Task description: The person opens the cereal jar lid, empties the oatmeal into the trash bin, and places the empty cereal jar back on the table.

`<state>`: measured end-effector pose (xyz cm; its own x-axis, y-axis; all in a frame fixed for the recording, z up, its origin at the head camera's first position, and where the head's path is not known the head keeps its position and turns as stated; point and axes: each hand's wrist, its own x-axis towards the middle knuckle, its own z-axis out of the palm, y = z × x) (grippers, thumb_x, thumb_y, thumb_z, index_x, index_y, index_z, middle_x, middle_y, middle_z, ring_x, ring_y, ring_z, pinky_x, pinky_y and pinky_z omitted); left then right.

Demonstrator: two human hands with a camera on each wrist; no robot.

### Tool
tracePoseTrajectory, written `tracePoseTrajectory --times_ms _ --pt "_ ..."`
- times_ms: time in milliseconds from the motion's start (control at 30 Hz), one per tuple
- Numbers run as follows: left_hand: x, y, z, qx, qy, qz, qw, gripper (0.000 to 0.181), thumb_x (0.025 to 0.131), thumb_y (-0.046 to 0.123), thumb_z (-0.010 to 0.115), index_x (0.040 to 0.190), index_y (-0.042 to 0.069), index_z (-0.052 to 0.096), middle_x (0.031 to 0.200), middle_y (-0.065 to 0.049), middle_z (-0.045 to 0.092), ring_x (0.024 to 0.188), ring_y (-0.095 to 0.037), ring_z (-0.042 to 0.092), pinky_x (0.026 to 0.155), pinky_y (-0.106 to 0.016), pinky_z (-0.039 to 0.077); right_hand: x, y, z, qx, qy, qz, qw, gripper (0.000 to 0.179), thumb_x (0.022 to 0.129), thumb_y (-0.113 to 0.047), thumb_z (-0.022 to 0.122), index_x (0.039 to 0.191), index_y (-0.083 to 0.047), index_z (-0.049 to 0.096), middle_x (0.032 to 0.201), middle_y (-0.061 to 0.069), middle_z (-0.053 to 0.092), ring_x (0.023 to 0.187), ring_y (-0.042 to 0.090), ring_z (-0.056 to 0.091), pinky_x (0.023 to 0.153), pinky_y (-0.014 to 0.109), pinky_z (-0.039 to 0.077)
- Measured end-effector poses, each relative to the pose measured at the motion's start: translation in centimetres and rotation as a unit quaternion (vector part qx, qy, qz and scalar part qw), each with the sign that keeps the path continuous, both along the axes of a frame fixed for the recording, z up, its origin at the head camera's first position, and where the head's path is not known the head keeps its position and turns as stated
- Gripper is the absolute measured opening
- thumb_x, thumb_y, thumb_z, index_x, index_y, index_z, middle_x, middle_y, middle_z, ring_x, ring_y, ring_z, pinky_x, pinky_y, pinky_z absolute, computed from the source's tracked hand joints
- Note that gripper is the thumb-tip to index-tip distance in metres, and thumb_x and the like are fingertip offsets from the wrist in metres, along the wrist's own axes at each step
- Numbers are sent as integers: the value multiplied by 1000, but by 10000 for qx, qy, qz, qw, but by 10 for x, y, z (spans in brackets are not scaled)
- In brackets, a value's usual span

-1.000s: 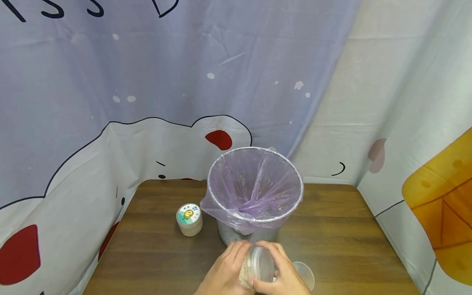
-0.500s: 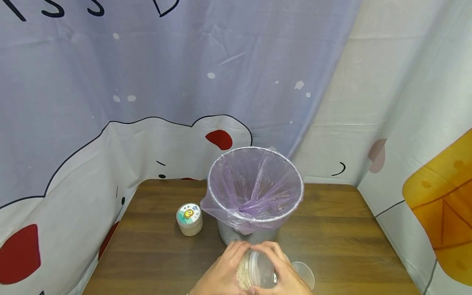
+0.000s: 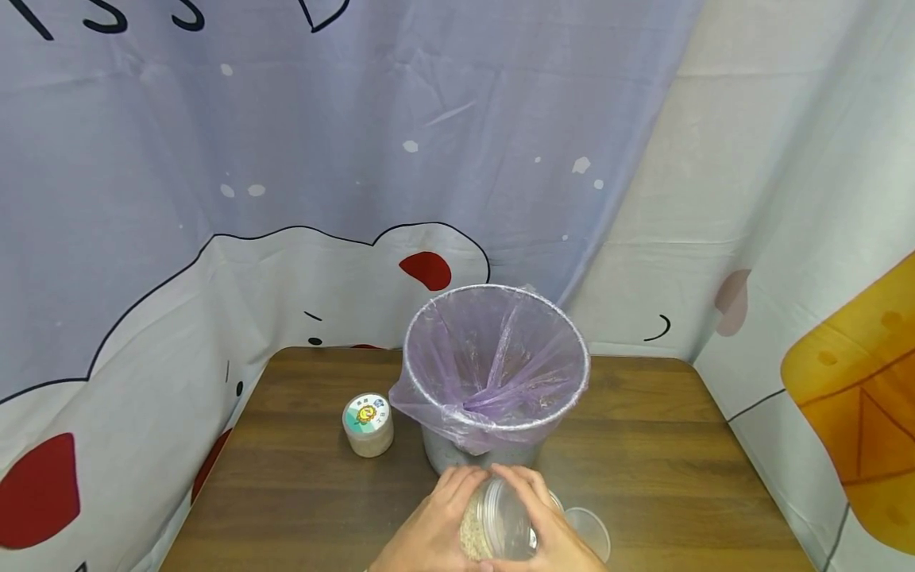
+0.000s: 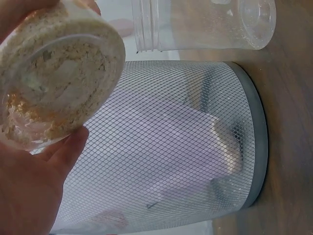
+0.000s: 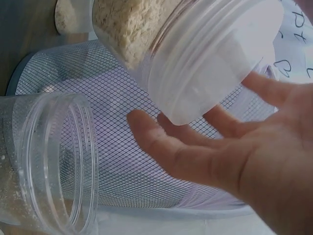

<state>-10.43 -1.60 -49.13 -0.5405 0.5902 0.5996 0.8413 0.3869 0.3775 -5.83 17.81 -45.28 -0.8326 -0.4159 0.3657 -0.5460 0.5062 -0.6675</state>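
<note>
Low in the head view, my left hand (image 3: 432,524) holds a clear plastic jar (image 3: 473,531) of pale, coarse grains by its side. The jar lies tilted, its base showing close up in the left wrist view, with grains (image 4: 63,83) pressed against it. My right hand (image 3: 546,528) has its thumb and fingers around the translucent ridged lid (image 3: 509,524) at the other end. In the right wrist view these fingers (image 5: 166,147) curl beside the lid (image 5: 190,83). An open clear jar (image 5: 83,161) stands on the table just right of my right hand, a few white specks inside.
Just beyond my hands stands a wire mesh bin (image 4: 161,142) lined with a purple plastic bag (image 3: 493,357). Left of it is another jar (image 3: 368,425) with a colourful lid label. A printed curtain (image 3: 322,159) hangs behind the wooden table (image 3: 658,461).
My right hand's fingers and thumb have shifted their hold around the lid. The jar has stayed in my left hand at nearly the same spot. The bin and the other jars have not moved.
</note>
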Motion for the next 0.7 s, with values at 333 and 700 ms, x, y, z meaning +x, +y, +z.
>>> tracePoseTrajectory --times_ms 333,700 --pt "3 6 0 -136 548 560 9968 93 42 42 82 119 2 50 116 -3 50 103 -15 47 87 -26 47 7 -6 10 -626 -2155 -1087 9684 76 79 -29 70 141 -14 30 132 19 37 108 40 46 72 50 49" --pt "3 9 0 -118 1074 798 9909 95 38 45 79 118 2 52 111 -3 53 100 -14 50 90 -25 44 7 -8 10 -465 -1970 -1056 9736 72 77 -34 71 137 -15 37 125 17 43 106 37 48 74 49 47"
